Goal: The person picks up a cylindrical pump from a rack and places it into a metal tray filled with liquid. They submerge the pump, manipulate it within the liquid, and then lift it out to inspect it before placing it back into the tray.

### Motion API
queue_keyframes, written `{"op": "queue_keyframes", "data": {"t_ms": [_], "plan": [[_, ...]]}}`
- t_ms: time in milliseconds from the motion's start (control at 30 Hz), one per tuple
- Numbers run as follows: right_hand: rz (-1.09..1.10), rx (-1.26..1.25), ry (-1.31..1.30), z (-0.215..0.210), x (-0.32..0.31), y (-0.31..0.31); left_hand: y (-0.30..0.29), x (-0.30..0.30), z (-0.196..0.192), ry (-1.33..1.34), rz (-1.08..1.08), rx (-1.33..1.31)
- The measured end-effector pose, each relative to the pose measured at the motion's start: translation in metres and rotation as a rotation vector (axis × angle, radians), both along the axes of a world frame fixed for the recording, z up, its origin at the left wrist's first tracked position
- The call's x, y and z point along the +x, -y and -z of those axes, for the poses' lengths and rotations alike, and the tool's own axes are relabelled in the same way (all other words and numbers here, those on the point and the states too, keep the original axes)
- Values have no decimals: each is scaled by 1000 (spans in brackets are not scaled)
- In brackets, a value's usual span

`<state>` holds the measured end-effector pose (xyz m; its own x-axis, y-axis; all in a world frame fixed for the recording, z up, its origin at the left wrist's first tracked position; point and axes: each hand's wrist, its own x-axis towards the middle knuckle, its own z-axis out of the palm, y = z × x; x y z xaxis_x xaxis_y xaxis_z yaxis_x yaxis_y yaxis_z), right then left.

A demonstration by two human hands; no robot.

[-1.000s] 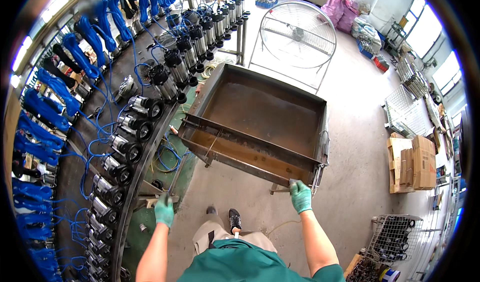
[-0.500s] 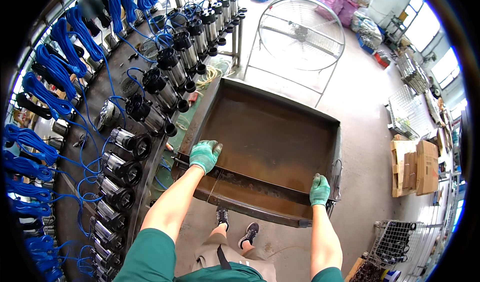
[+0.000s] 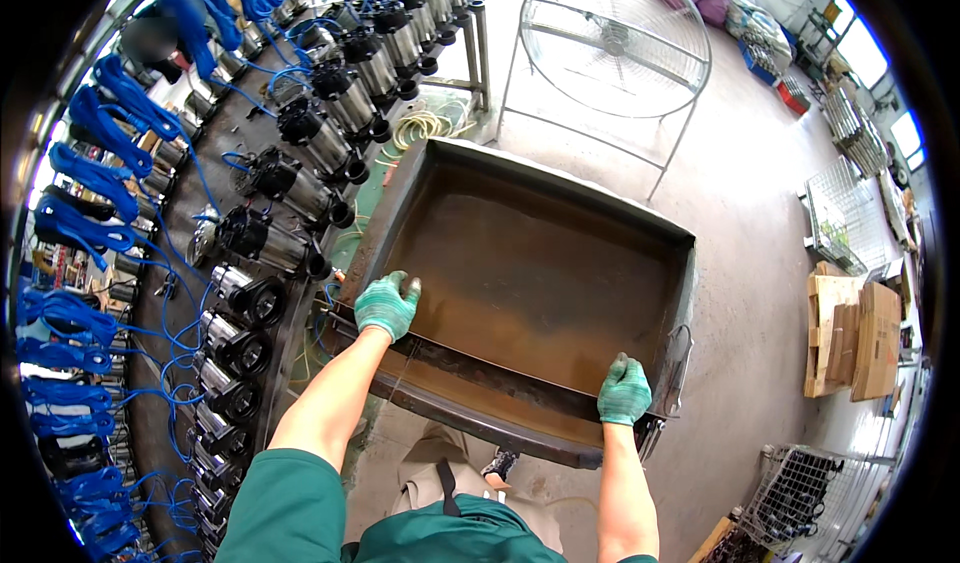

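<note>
A large rectangular metal tank (image 3: 575, 191) stands in front of me, with brownish, murky liquid (image 3: 535, 268) inside. Across its near part runs a dark metal bar (image 3: 492, 371), leaving a narrow strip of liquid on my side. My left hand (image 3: 388, 306), in a green glove, is closed around the bar near its left end, thumb raised. Toward the right end, my gloved right hand (image 3: 624, 391) is also closed on the bar. The undersides of both grips are hidden.
On the left, a workbench (image 3: 180, 238) carries rows of steel-and-black pumps (image 3: 325, 133) with blue cable coils (image 3: 105, 203). Beyond the tank stands a big round fan (image 3: 612, 43). Cardboard (image 3: 875, 338) and a wire basket (image 3: 800, 498) are at right. A pale hose (image 3: 425, 128) lies by the bench.
The whole view has shifted slightly. My legs are closer to the tank, and its near edge now hides one shoe. Both hands keep their hold on the bar.
</note>
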<state>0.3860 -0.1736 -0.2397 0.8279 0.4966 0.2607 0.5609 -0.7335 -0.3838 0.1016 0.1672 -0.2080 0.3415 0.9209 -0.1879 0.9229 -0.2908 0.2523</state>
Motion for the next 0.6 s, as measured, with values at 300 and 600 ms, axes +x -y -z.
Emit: {"op": "queue_keyframes", "data": {"t_ms": [300, 600], "plan": [[54, -20, 57, 1, 55, -51, -44, 55, 1, 27, 13, 23], [82, -124, 24, 6, 112, -106, -96, 106, -1, -52, 2, -32]]}}
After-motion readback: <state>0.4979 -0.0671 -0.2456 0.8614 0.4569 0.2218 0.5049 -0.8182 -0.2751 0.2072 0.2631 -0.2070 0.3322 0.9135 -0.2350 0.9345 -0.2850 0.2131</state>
